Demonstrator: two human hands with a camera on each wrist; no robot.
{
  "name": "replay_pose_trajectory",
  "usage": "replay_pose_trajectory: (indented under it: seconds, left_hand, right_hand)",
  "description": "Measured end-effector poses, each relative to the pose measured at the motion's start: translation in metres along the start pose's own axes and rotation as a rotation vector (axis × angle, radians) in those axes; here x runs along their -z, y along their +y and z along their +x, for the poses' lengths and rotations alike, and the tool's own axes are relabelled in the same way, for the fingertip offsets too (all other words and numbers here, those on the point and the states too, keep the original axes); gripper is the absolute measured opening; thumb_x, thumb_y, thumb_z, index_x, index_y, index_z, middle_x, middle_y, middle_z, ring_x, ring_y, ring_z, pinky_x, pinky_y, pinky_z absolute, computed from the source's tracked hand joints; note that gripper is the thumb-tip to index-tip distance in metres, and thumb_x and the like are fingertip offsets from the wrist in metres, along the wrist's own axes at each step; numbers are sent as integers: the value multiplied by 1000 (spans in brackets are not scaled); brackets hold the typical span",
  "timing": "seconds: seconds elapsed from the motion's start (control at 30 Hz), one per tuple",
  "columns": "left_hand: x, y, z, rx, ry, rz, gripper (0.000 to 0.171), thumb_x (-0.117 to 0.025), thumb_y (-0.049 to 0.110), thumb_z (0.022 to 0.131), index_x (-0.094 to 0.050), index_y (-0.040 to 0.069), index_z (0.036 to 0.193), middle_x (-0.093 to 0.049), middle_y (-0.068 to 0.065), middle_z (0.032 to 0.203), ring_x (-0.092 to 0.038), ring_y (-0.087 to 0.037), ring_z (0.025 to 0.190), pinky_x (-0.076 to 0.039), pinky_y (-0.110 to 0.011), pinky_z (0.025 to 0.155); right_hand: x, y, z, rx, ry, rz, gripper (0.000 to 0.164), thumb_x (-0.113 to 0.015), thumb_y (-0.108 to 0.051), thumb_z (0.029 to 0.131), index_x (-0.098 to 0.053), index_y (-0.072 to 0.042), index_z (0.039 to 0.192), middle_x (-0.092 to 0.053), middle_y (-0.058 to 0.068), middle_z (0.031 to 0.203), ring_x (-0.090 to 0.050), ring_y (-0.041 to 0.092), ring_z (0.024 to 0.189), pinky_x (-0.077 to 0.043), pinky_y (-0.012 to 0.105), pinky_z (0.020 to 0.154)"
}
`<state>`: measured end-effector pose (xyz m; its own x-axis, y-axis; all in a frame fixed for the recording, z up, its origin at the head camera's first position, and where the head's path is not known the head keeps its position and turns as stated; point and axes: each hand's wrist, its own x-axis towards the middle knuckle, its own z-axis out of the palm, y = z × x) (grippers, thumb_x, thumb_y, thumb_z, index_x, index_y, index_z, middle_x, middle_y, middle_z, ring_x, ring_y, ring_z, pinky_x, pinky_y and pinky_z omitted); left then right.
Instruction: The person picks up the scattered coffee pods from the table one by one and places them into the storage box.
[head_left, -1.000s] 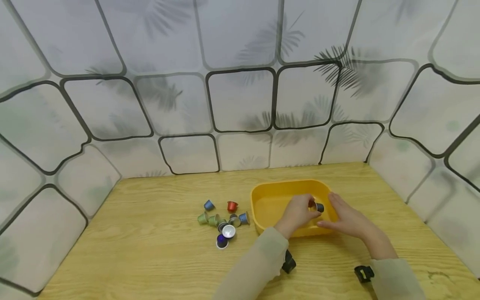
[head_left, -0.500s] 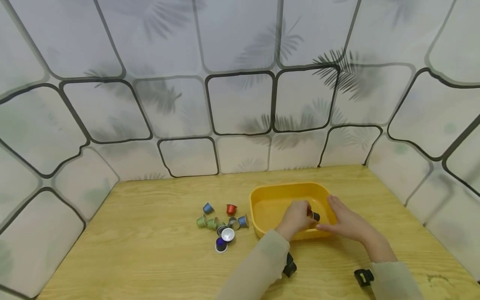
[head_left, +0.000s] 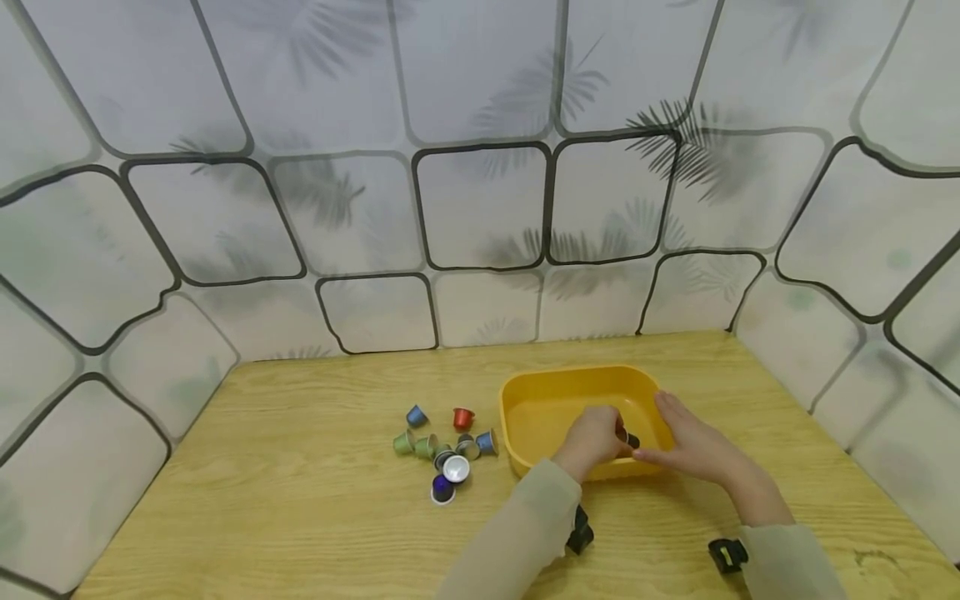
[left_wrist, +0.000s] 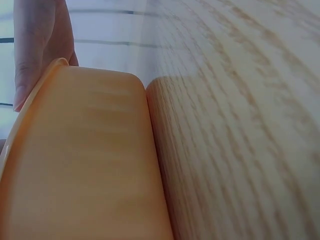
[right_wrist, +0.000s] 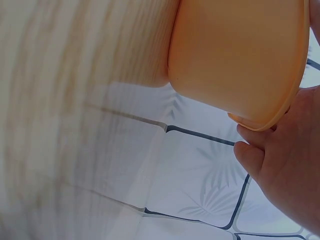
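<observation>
A dark coffee capsule (head_left: 633, 441) is pinched in my left hand (head_left: 592, 437), low inside the yellow tray (head_left: 540, 375). The fingers hide most of the capsule. At the tray's right end, my right hand (head_left: 701, 437) holds the rim, its thumb reaching over the near corner. From the right wrist, bent fingers (right_wrist: 250, 155) of this hand show at the rim; the left wrist view has the tray's outer wall (left_wrist: 95, 150) close by. Left of the tray lie loose capsules: a red one (head_left: 463, 418), blue ones (head_left: 416, 416), green ones (head_left: 404, 442), and a purple one (head_left: 442, 488).
Everything stands on a wood-grain table (head_left: 300, 517). A patterned cloth wall (head_left: 480, 208) encloses it at the back and sides. Black wrist straps (head_left: 727, 554) sit at both sleeves. One capsule in the pile shows its white lid (head_left: 455, 469) upward.
My left hand has lowered the dark capsule deeper into the tray, and less of it shows. The right hand stays at the tray's rim. The loose capsules have not moved.
</observation>
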<state>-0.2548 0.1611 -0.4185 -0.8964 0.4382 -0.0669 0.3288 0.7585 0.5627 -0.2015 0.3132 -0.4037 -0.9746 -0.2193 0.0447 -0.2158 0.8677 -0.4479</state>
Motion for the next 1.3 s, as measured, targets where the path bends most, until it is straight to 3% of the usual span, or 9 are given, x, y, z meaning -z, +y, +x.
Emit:
replay_pose_trajectory:
  seconds: [0.23, 0.53, 1.3]
  left_hand:
    - [3, 1, 0, -26, -22, 44, 17, -74, 23, 73, -61, 13, 78, -54, 6, 69, -48, -7, 60, -42, -20, 55]
    - [2, 1, 0, -12, -41, 75, 18, -73, 27, 73, -62, 14, 79, -55, 7, 72, -50, -6, 63, -42, -20, 58]
    - [2, 2, -1, 10, -50, 76, 19, -72, 27, 74, -62, 13, 82, -56, 6, 73, -51, -7, 64, -43, -21, 58]
  right_hand:
    - [2, 0, 2, 11, 6, -10, 102, -61, -53, 74, -15, 15, 133, -11, 35, 137, -15, 47, 123, -18, 58, 95]
    - [3, 0, 1, 13, -2, -8, 101, -61, -52, 75, -15, 16, 133, -11, 35, 137, -16, 48, 123, -19, 58, 94]
    - [1, 3, 1, 11, 6, -15, 102, -61, -54, 74, -15, 15, 134, -12, 34, 137, -15, 47, 124, -19, 57, 94]
